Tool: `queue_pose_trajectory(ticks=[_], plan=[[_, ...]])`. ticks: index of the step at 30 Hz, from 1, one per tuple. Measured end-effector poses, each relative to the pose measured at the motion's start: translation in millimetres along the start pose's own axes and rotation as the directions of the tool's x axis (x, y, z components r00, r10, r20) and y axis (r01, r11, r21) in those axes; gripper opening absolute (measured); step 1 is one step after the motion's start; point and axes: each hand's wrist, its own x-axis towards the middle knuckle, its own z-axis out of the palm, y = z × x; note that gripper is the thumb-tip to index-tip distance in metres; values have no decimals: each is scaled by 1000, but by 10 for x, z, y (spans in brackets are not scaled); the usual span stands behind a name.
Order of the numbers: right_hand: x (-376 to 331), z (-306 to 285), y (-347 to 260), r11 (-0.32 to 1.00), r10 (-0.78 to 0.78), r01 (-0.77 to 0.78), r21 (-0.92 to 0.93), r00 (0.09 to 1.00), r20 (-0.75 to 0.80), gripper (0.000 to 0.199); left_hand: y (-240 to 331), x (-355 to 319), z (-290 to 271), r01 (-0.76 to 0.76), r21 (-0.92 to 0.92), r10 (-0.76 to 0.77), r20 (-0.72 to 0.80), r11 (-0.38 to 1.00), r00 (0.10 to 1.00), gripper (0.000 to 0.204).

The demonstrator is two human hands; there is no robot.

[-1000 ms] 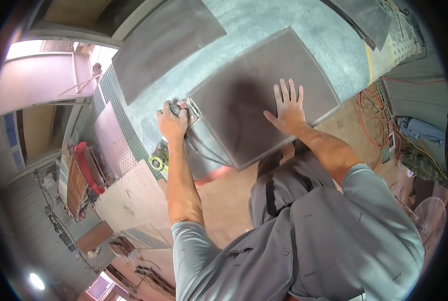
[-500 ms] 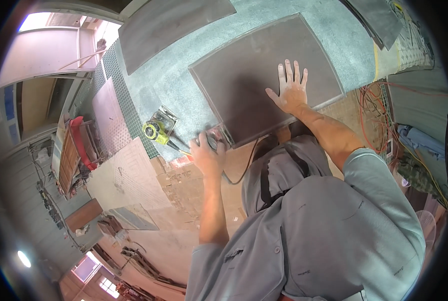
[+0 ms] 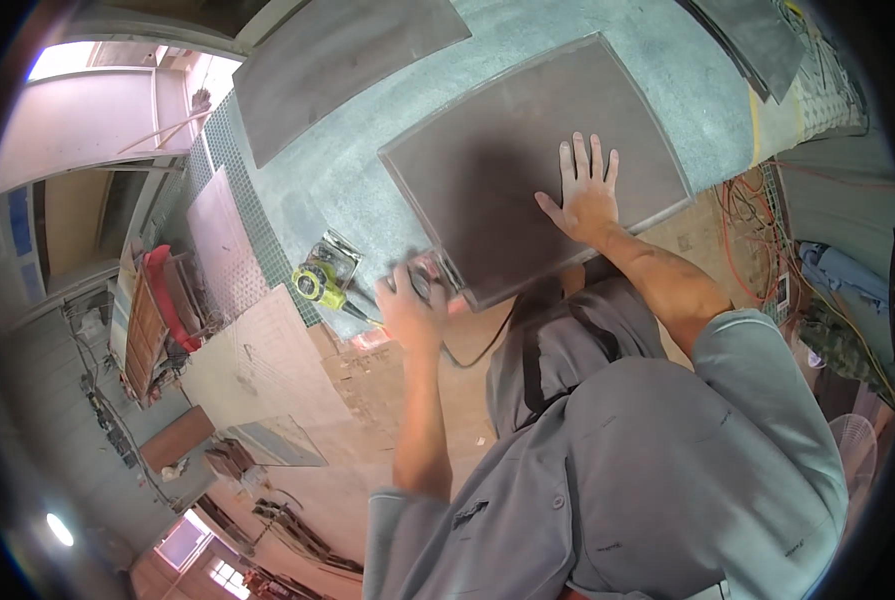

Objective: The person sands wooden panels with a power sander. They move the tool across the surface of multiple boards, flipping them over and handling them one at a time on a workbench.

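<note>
Left hand (image 3: 414,300) now nearer, fisted on a sander (image 3: 429,275); right hand (image 3: 585,195) spread flat on dark panel (image 3: 487,170).

We see a yellow and black power tool (image 3: 319,283) lying on the grey-green floor (image 3: 367,195), just beside a green mesh strip (image 3: 229,170). A second dark grey panel (image 3: 342,55) rests farther up, and more dark sheets (image 3: 757,35) sit at the upper right. Tangled orange cables (image 3: 752,215) spread over the pale ground at the right. On the left we make out a patterned metal sheet (image 3: 225,250), a red object (image 3: 167,295) on a wooden rack, and a pale plywood board (image 3: 267,365).
</note>
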Motion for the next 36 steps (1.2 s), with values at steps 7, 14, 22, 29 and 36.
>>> queue_pose_trajectory(ticks=[7, 14, 22, 29, 36], plan=[[49, -23, 12, 999, 14, -12, -30, 996, 90, 101, -137, 1397, 121, 35, 67, -39, 49, 997, 998, 58], [57, -61, 7, 1000, 23, -24, 11, 994, 104, 102, -306, 2269, 180, 11, 130, -13, 13, 991, 1000, 60], [19, -46, 37, 1000, -10, 10, -7, 999, 38, 100, -148, 1533, 123, 104, 93, -110, 65, 990, 992, 61], [6, 58, 127, 995, -54, 60, 77, 996, -74, 100, 161, -497, -74, 187, -15, -186, 59, 982, 981, 59], [-950, -631, -621, 238, -797, 429, 871, 599, -77, 95, 655, -1523, -347, 675, -286, -717, -71, 680, 693, 72]])
